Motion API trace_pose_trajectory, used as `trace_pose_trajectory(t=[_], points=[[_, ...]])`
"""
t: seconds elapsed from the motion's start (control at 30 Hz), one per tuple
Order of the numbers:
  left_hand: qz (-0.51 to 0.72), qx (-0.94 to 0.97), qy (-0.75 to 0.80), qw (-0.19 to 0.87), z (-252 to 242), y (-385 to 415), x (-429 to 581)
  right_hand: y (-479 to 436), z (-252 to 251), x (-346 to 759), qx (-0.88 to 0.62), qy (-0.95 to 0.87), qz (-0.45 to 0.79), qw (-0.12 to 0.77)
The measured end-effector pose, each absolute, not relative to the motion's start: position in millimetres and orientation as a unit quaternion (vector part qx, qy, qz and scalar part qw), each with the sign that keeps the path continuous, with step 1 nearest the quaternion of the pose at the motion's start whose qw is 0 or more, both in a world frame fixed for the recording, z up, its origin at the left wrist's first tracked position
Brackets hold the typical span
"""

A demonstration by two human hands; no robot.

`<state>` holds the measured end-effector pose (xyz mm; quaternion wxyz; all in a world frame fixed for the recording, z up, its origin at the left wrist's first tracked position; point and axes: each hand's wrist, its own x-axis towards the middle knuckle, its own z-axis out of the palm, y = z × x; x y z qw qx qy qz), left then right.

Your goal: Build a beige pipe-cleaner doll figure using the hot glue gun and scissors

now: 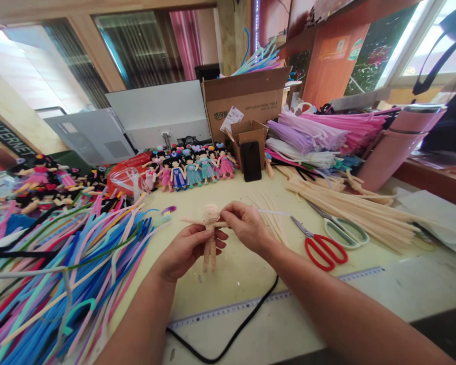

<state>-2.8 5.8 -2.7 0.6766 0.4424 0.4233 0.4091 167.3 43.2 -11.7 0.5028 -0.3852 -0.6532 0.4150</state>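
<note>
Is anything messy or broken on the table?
Nothing looks broken. The colourful pipe cleaners sprawl in a loose tangle on the left, some hanging over the table edge. A black cord lies across the ruler. The left hand and right hand hold a plain beige doll.

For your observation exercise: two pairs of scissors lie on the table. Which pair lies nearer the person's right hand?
The red-handled scissors, just beside the right hand; the pale green-handled scissors lie farther away.

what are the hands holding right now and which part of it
Both hold a beige pipe-cleaner doll: the left hand grips its body, the right hand pinches its arm at the shoulder.
</note>
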Motion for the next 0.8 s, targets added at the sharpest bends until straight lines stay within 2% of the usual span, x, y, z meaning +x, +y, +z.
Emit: trace_pose_trajectory(t=[0.37,0.53,0.8], points=[[0.439,0.433,0.366,0.697,-1.2,4.3,-2.0,42.3,-5.7,167.9,-0.297,-0.566,0.588,0.496],[0.417,0.456,0.370,0.693,-3.1,1.2,-1.3,40.5,-9.9,166.4,-0.210,-0.603,0.616,0.462],[0.405,0.478,0.356,0.693,-4.2,-0.1,-1.5,40.0,-14.2,164.2,-0.203,-0.602,0.620,0.462]])
